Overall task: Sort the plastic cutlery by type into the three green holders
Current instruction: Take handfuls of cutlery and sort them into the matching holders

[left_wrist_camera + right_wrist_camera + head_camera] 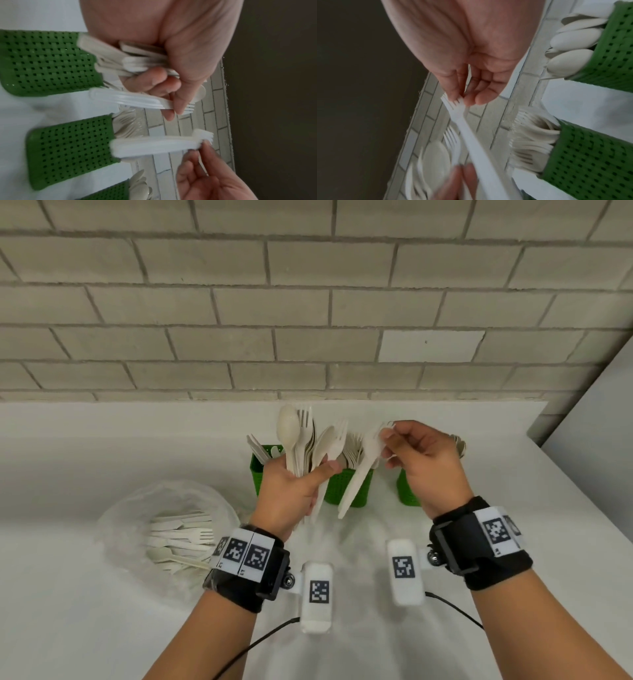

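While my left hand (291, 491) is gripping a bunch (301, 440) of cutlery, my right hand (424, 460) is pinching a fork (359, 474) by its tines, above the middle holder (349, 487).

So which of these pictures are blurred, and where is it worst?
Head view: mostly sharp, even soft light. Left wrist view: motion blur smears the fork that the right hand pinches. Right wrist view: blur is worst at the bottom, on the left hand and its bundle of cutlery.

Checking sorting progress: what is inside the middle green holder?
The middle green holder holds forks, tines up. Their handles are hidden by its wall, so any other cutlery deeper inside cannot be seen.
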Demonstrator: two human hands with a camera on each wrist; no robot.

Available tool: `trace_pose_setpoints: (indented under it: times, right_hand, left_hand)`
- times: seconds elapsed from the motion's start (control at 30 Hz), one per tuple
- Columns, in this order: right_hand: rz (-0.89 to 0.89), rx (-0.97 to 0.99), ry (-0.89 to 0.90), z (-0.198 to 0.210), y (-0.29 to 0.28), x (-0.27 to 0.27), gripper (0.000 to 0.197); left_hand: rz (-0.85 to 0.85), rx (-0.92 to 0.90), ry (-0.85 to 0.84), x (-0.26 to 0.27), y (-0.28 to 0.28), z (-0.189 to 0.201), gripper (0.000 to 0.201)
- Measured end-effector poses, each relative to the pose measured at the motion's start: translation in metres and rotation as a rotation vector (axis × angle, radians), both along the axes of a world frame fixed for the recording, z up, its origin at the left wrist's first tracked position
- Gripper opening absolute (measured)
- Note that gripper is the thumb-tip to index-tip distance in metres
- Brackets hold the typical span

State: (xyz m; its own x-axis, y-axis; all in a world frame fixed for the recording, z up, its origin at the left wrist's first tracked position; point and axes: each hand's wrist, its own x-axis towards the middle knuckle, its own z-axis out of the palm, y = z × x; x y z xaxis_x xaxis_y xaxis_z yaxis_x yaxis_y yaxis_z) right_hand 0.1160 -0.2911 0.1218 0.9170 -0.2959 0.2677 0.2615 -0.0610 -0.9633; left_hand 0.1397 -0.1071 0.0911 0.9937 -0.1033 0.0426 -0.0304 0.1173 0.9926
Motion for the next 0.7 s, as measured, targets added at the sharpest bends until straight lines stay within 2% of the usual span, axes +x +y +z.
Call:
trace_pose_setpoints:
  times: [0.07, 0.2, 0.4, 0.47, 0.53, 0.63, 0.7]
  right_hand:
    - [0.018, 0.01, -0.011, 0.007, -0.008, -0.001, 0.012]
    - [0.09, 0.004, -0.017, 0.012, -0.003, 0.0, 0.009]
    - [0.131, -0.153, 0.053, 0.005, 0.011, 0.005, 0.011]
    - [0.071, -0.182, 0.016, 0.013, 0.006, 0.009, 0.019]
    - [-0.055, -0.253, -0.059, 0.023, -0.004, 0.015, 0.024]
    - [-0.213, -0.411, -0.181, 0.037, -0.013, 0.026, 0.014]
    - [-0.247, -0.506, -0.225, 0.039, -0.012, 0.033, 0.011]
  left_hand:
    - [0.023, 0.003, 0.008, 0.002, 0.003, 0.0, 0.023]
    - [-0.029, 0.013, -0.01, -0.001, 0.0, 0.002, 0.01]
    - [-0.146, 0.085, -0.057, -0.002, -0.001, 0.002, 0.003]
    - [-0.086, 0.074, -0.046, 0.002, 0.003, 0.001, 0.01]
    - [0.034, 0.038, -0.008, 0.009, 0.007, 0.002, 0.025]
    - [0.128, -0.001, 0.001, 0.024, 0.009, 0.01, 0.041]
    - [0.116, 0.002, -0.036, 0.032, 0.007, 0.02, 0.041]
